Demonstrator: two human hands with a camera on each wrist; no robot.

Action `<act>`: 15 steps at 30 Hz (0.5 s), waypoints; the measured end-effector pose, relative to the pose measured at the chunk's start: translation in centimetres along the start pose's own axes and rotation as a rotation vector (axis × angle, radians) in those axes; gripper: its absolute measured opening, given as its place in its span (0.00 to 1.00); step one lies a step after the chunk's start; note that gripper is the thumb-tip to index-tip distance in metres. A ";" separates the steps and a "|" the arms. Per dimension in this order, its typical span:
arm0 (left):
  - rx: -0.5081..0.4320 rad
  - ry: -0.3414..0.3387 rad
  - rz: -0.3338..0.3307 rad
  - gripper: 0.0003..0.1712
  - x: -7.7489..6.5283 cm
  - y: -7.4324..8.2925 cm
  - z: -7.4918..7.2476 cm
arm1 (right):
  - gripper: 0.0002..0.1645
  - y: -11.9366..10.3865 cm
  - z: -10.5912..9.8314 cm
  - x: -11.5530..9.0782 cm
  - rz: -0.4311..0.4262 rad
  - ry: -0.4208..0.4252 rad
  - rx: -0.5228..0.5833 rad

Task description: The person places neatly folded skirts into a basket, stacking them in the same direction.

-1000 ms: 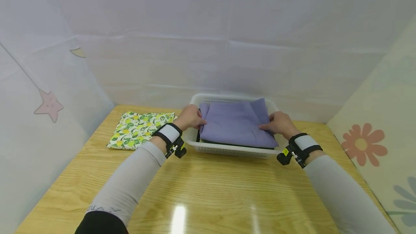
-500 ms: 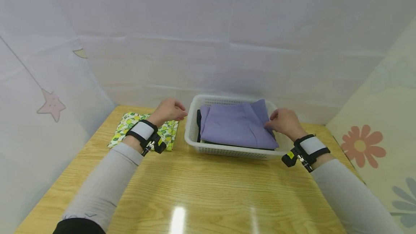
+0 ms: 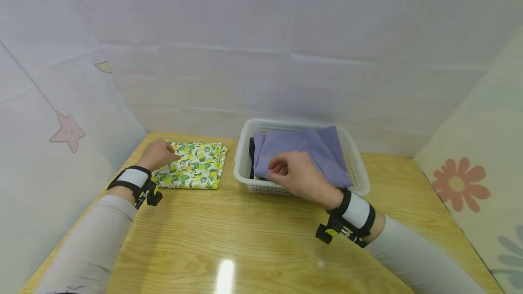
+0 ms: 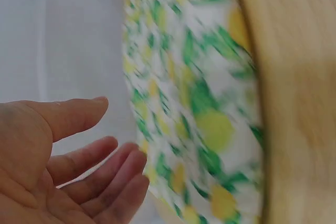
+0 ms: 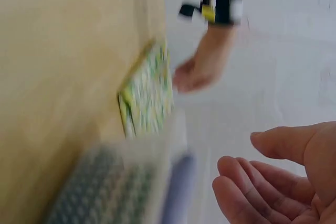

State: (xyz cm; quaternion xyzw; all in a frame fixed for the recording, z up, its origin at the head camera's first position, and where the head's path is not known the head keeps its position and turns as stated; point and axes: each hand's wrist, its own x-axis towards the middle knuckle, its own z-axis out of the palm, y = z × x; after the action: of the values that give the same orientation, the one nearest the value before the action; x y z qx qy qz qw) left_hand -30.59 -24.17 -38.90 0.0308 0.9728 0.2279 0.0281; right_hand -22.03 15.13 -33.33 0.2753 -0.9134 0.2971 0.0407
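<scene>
A folded cloth with a lemon print (image 3: 196, 167) lies flat on the table, left of a white plastic basket (image 3: 241, 167). My left hand (image 3: 157, 154) hovers at the cloth's left end; the left wrist view shows its fingers relaxed, thumb apart, holding nothing. In the basket a folded purple cloth (image 3: 327, 158) lies over something dark (image 3: 251, 151), only a strip of which shows. Over the basket's front part hangs my right hand (image 3: 300, 173), hiding some of the purple cloth. Its fingers (image 5: 247, 184) are loosely bent with nothing between them and the thumb.
The wooden table (image 3: 229, 235) stretches in front of the basket. White sheeting (image 3: 261, 58) hangs right behind it, and printed sheets with a star and flowers (image 3: 457, 184) border the left and right sides.
My left hand has let go of the purple cloth and moved left to the lemon-print cloth. My right hand has also released the purple cloth and moved left across the basket.
</scene>
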 end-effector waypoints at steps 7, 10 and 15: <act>0.046 0.005 -0.139 0.28 -2.2 -4.7 -0.1 | 0.10 -3.3 8.2 0.7 -0.050 -0.214 0.125; 0.031 -0.021 -0.178 0.27 -2.8 -6.0 0.2 | 0.15 -3.4 11.7 1.9 -0.005 -0.248 0.103; -0.002 -0.072 -0.233 0.29 -3.0 -7.1 0.8 | 0.22 -3.2 16.2 4.2 -0.022 -0.200 -0.073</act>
State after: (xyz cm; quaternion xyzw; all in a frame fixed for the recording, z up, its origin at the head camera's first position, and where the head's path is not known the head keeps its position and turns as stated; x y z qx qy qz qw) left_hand -27.83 -30.41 -42.69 -0.0741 0.9679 0.2228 0.0894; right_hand -22.43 1.83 -43.91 0.3119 -0.9200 0.2342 -0.0374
